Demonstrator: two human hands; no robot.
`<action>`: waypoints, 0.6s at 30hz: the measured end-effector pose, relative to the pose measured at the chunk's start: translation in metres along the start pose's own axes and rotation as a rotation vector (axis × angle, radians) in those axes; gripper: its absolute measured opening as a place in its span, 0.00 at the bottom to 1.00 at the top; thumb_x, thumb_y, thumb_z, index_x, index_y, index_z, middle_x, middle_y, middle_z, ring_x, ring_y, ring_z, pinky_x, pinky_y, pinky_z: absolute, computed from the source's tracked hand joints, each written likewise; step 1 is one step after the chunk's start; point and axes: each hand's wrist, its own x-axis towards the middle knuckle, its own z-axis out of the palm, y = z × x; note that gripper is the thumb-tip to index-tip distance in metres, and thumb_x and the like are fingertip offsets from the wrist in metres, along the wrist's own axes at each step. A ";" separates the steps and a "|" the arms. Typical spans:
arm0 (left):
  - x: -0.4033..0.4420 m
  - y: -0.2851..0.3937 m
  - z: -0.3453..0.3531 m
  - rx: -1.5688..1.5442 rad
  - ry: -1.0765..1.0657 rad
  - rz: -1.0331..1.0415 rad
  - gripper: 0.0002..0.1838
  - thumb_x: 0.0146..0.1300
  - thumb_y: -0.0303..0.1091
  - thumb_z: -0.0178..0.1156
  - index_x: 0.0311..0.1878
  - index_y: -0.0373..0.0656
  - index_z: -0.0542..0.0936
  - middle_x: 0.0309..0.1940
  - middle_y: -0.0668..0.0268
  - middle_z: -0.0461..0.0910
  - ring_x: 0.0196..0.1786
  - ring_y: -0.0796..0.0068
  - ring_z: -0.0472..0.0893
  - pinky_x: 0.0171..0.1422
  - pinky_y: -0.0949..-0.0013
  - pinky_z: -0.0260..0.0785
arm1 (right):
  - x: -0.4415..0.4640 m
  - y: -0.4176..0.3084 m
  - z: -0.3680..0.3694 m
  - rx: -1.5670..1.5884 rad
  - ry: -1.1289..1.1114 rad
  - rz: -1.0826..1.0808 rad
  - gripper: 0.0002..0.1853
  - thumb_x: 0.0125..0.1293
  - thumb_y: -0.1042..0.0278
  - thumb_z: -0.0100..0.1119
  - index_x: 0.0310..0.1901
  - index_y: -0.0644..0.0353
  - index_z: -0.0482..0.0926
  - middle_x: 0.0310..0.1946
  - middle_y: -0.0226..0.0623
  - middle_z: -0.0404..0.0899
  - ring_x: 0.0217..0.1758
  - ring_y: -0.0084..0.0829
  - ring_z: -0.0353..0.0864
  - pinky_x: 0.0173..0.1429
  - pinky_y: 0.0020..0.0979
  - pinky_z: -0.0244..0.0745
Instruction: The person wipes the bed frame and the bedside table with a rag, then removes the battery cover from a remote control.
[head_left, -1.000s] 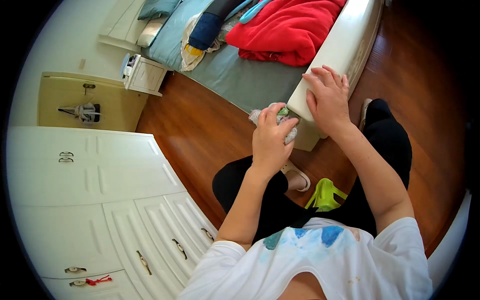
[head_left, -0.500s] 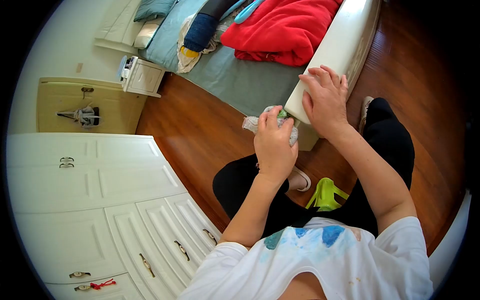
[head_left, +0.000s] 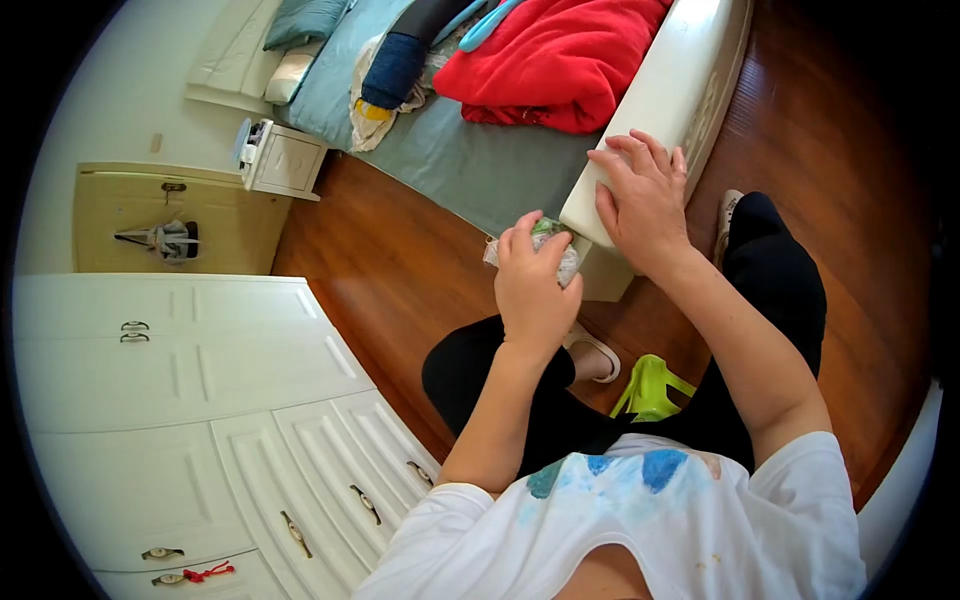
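- While the left hand (head_left: pixel 535 295) grips a crumpled, pale cloth (head_left: pixel 568 265) with green patches, its fingers are curled over the bundle and the thumb lies along the right side.
- The cloth is just left of the near corner of the white footboard (head_left: pixel 690 70); whether it touches that corner, I cannot tell.
- The right hand (head_left: pixel 642 205) holds nothing and rests palm down on the footboard's near end, fingers spread wide and slightly bent.
- Beyond both hands is the bed (head_left: pixel 500 150), with a red blanket (head_left: pixel 565 65) heaped beside the footboard.
- Near, between the person's legs, a green stool (head_left: pixel 652 388) stands on the wooden floor (head_left: pixel 420 240).
- At the far left are a white nightstand (head_left: pixel 290 163) and a door (head_left: pixel 230 220); white cabinets (head_left: pixel 110 380) fill the near left.
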 end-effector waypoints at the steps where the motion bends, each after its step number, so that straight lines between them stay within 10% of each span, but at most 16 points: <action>1: 0.001 0.005 0.000 0.005 -0.001 0.003 0.19 0.43 0.24 0.62 0.44 0.41 0.81 0.57 0.55 0.70 0.59 0.50 0.69 0.62 0.56 0.65 | 0.000 0.000 0.000 0.004 0.003 0.002 0.17 0.58 0.68 0.57 0.50 0.55 0.77 0.56 0.35 0.69 0.68 0.41 0.60 0.69 0.61 0.46; 18: 0.000 0.000 0.003 -0.013 0.003 -0.071 0.19 0.45 0.25 0.60 0.45 0.39 0.80 0.57 0.54 0.70 0.59 0.51 0.69 0.63 0.56 0.63 | -0.001 0.001 0.001 -0.003 0.002 -0.006 0.17 0.58 0.67 0.58 0.50 0.54 0.77 0.56 0.35 0.69 0.68 0.40 0.60 0.69 0.61 0.46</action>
